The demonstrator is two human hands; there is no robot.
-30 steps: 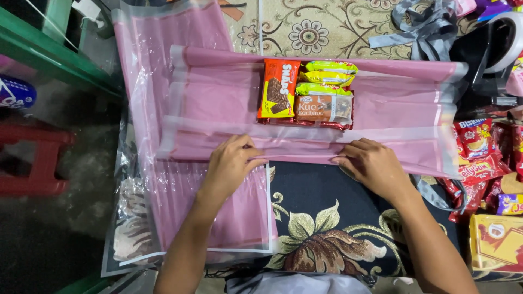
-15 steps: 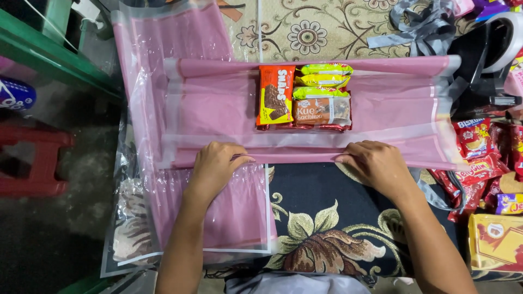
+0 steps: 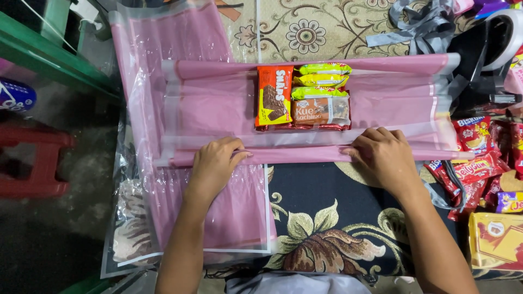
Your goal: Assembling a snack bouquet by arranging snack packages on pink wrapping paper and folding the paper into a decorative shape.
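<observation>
we saw a beige floral mat [image 3: 327,32] beyond a dark flowered cloth [image 3: 327,218], a red stool [image 3: 32,163] and green frame [image 3: 49,54] at its left edge.

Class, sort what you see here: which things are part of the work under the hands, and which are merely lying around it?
In the work:
- left hand and right hand, pressing the near fold
- pink wrapping sheet
- stacked snack packets on the sheet

Lying about:
- loose snack packs at right
- grey ribbon
- red stool
- yellow box
</observation>
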